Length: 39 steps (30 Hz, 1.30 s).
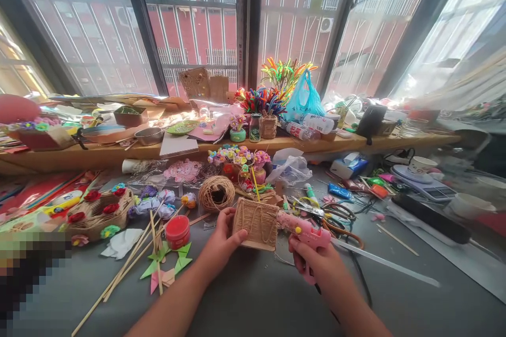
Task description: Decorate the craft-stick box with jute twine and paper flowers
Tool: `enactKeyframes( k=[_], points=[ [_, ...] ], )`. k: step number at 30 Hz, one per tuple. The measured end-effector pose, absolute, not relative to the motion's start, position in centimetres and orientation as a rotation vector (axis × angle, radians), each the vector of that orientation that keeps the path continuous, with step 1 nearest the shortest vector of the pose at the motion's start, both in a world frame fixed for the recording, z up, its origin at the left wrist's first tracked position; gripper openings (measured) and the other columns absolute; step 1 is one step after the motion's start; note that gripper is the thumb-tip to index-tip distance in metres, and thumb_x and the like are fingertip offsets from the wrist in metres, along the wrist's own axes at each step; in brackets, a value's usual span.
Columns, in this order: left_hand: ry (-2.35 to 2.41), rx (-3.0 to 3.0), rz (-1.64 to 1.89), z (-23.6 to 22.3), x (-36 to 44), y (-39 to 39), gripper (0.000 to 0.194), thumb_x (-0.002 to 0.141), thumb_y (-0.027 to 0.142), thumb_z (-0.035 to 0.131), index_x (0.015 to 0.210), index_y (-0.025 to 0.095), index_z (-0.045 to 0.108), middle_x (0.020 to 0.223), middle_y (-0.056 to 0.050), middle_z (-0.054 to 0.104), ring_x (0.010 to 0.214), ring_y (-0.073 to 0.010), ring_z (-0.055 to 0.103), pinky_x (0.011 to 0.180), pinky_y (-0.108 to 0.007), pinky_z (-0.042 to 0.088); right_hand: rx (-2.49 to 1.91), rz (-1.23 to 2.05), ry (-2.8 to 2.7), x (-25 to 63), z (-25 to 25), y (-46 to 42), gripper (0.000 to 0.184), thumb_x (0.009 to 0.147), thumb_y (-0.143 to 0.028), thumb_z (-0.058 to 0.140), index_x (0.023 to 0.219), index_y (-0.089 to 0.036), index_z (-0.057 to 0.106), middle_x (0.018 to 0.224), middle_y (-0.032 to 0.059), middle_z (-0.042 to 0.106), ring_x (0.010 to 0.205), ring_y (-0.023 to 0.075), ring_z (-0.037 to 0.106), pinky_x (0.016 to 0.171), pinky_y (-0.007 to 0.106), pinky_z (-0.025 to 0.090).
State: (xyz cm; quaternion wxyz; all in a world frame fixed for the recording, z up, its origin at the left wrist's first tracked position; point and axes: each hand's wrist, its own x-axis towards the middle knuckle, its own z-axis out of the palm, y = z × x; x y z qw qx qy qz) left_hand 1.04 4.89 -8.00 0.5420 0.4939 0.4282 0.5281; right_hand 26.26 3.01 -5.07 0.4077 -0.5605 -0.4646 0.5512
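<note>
My left hand [226, 237] grips the left side of a small square box [256, 224] wrapped in brown twine, its thumb on the near face. In my right hand [312, 260] is a pink hot glue gun [310, 231], its nozzle at the box's right edge; I cannot tell whether they touch. A long clear glue stick [387, 260] sticks out of the gun's back end. Curved cord lines show on the box's near face. Just behind the box lies a ball of twine [216, 193].
Wooden sticks [130, 260], a red jar [177, 231] and folded paper pieces [182, 259] lie to the left. Scissors [340, 216] and a black cable [361, 279] are at the right, near a kitchen scale [422, 184]. Behind, a cluttered ledge [221, 150] runs below the windows.
</note>
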Motion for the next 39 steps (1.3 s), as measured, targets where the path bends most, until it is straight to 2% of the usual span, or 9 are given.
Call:
enactKeyframes(
  k=[5,9,17,23,27,32,36,39],
  points=[
    [0.994,1.153,1.267,-8.9,0.7,5.4,0.074,0.077,0.057,0.084,0.133,0.027,0.046,0.136,-0.013,0.063,0.131,-0.038,0.058,0.108,-0.051,0.046,-1.33,1.456,-1.135,26.0,-4.9,3.1,0.033,0.077,-0.052,0.072,0.071,-0.021,0.064,0.044,-0.0047,0.055,0.042,0.0118,0.045,0.045,0.025,0.028],
    [0.996,1.124,1.29,-9.5,0.6,5.5,0.075,0.076,0.055,0.086,0.134,0.027,0.048,0.137,-0.012,0.063,0.133,-0.0383,0.057,0.109,-0.051,0.046,-1.328,1.505,-1.133,26.0,-5.4,3.6,0.038,0.076,-0.056,0.076,0.069,-0.02,0.064,0.044,-0.003,0.057,0.041,0.012,0.045,0.044,0.025,0.027],
    [1.014,1.134,1.249,-7.8,0.9,5.0,0.075,0.073,0.053,0.088,0.132,0.027,0.05,0.136,-0.013,0.065,0.134,-0.0399,0.057,0.111,-0.053,0.045,-1.288,1.572,-1.056,26.1,-5.9,3.7,0.036,0.074,-0.052,0.081,0.071,-0.021,0.064,0.049,-0.0032,0.057,0.044,0.0123,0.048,0.043,0.024,0.027],
    [1.071,1.075,1.331,-7.5,1.1,4.9,0.065,0.076,0.052,0.084,0.126,0.025,0.052,0.132,-0.013,0.065,0.133,-0.0401,0.057,0.11,-0.054,0.045,-1.071,1.562,-0.919,26.5,-5.3,2.9,0.034,0.074,-0.049,0.085,0.077,-0.019,0.068,0.064,-0.0008,0.063,0.051,0.0115,0.051,0.05,0.026,0.035],
    [1.091,1.052,1.401,-7.6,1.1,4.9,0.069,0.073,0.044,0.085,0.128,0.026,0.049,0.136,-0.012,0.063,0.137,-0.0394,0.054,0.112,-0.053,0.043,-0.883,1.613,-0.889,26.9,-5.3,3.0,0.033,0.077,-0.047,0.084,0.073,-0.019,0.067,0.069,0.0,0.062,0.05,0.0105,0.048,0.051,0.027,0.032],
    [1.107,1.009,1.439,-7.8,0.8,5.0,0.063,0.074,0.038,0.08,0.13,0.026,0.053,0.137,-0.012,0.064,0.138,-0.0388,0.053,0.114,-0.053,0.041,-0.79,1.633,-0.862,27.2,-5.4,3.2,0.027,0.081,-0.04,0.082,0.073,-0.019,0.067,0.073,-0.0011,0.06,0.05,0.0091,0.047,0.051,0.026,0.03],
    [1.107,0.972,1.493,-7.9,0.3,4.9,0.074,0.066,0.034,0.082,0.133,0.027,0.052,0.139,-0.01,0.064,0.14,-0.0389,0.052,0.115,-0.051,0.042,-0.612,1.666,-0.817,27.6,-4.8,3.5,0.026,0.083,-0.038,0.078,0.07,-0.02,0.064,0.068,-0.0025,0.055,0.047,0.0084,0.038,0.048,0.026,0.027],
    [1.099,0.919,1.506,-7.8,0.0,4.7,0.068,0.077,0.04,0.077,0.138,0.028,0.05,0.14,-0.008,0.064,0.138,-0.0366,0.055,0.112,-0.048,0.046,-0.522,1.688,-0.695,27.8,-4.5,3.7,0.023,0.083,-0.035,0.078,0.072,-0.021,0.062,0.07,-0.0028,0.055,0.046,0.008,0.033,0.045,0.025,0.025]
  ],
)
